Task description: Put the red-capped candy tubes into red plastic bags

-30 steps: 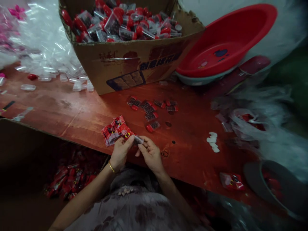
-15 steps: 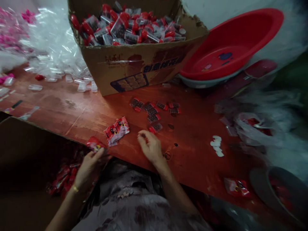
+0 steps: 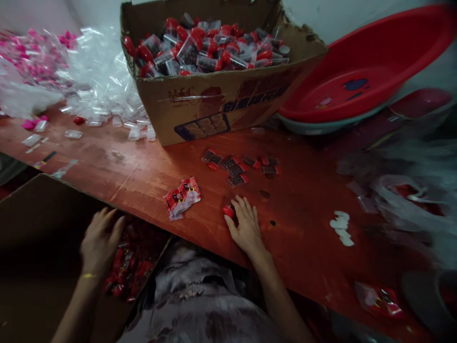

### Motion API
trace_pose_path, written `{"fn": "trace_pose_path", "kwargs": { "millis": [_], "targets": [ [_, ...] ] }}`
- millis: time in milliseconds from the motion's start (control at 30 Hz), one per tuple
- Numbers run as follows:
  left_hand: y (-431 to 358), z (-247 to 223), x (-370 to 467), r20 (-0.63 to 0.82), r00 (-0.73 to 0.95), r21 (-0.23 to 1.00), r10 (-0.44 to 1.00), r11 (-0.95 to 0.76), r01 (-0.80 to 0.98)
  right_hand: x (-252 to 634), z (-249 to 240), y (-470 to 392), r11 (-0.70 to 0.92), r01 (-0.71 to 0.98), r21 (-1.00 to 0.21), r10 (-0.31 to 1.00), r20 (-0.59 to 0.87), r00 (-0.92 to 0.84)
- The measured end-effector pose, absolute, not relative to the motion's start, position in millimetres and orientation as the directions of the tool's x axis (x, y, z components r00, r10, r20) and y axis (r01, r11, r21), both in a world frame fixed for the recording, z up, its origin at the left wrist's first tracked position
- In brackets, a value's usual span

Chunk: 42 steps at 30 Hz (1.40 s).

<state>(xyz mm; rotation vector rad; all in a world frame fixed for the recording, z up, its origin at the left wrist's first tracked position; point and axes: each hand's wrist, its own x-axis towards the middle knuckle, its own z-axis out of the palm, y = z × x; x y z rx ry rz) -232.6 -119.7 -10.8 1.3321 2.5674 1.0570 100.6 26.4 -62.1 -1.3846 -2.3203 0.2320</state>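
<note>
Nearest, the left hand (image 3: 99, 238) hangs blurred over a lower box (image 3: 43, 214) of red packets (image 3: 130, 271), fingers parted, nothing visible in them. The right hand (image 3: 247, 224) lies at a small red-capped tube (image 3: 228, 210) on the table (image 3: 150, 176), thumb and fingertips touching it; how firmly they grip, I cannot tell. It looks light, stiff and slightly slippery, likely surest pinched across its sides. Flat red wrappers (image 3: 181, 196), probably soft, lie to its left. Beyond sit more tubes (image 3: 234, 167), then a cardboard box (image 3: 200, 107).
</note>
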Motion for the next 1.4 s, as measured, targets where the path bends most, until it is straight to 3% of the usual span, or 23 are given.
{"fn": "trace_pose_path", "kwargs": {
  "millis": [67,133,200,367,567,633,733,833,933,1033,1133,1233,1400],
  "targets": [
    [-70.4,-5.6,-201.1,0.339,-0.396,0.496,0.853,0.195,0.846,99.6,-64.4,25.0,0.501,0.799,-0.332,0.859,0.303,-0.413],
    [-24.8,-5.1,-174.8,0.311,-0.204,0.401,0.928,0.067,0.914,99.4,-66.7,24.8,0.516,0.793,-0.322,0.846,0.336,-0.414],
    [9.3,-9.6,-156.4,0.264,-0.114,0.337,0.958,0.019,0.941,99.9,-68.2,24.9,0.527,0.785,-0.325,0.836,0.362,-0.412],
    [34.7,-26.8,-142.0,0.126,-0.066,0.259,0.990,0.031,0.965,101.7,-69.7,26.4,0.551,0.758,-0.348,0.820,0.394,-0.415],
    [20.3,-23.2,-141.6,0.232,-0.113,0.286,0.966,0.044,0.957,101.8,-57.8,23.2,0.540,0.744,-0.393,0.794,0.530,-0.297],
    [15.9,-15.3,-137.4,0.290,-0.126,0.306,0.949,0.033,0.952,94.4,-46.9,19.3,0.549,0.695,-0.464,0.792,0.556,-0.253],
    [9.1,-1.0,-125.9,0.350,-0.111,0.337,0.930,-0.015,0.941,68.2,-31.6,14.4,0.534,0.508,-0.676,0.843,0.472,-0.258],
    [1.2,10.4,-112.7,0.366,-0.078,0.372,0.927,-0.069,0.926,32.6,-26.9,14.6,0.365,0.287,-0.886,0.920,0.294,-0.260],
    [-6.6,13.6,-103.6,0.374,-0.100,0.469,0.922,-0.095,0.878,8.8,-31.1,17.1,0.188,0.062,-0.980,0.962,0.171,-0.213],
    [-11.2,9.1,-98.5,0.329,-0.268,0.731,0.906,-0.065,0.679,6.6,-33.6,16.9,0.124,-0.061,-0.990,0.980,0.132,-0.150],
    [-11.8,2.3,-93.9,0.085,-0.336,0.976,0.938,-0.012,0.215,16.5,-29.3,14.5,0.123,-0.063,-0.990,0.981,0.131,-0.143],
    [-11.3,-2.4,-87.8,-0.078,-0.276,0.992,0.958,0.047,-0.117,25.5,-23.0,12.5,0.147,-0.025,-0.989,0.969,0.149,-0.198],
    [-15.4,-5.2,-76.8,-0.179,-0.365,0.952,0.914,0.068,-0.298,24.9,-25.5,9.3,0.175,0.070,-0.982,0.968,0.158,-0.195]
  ]
}}
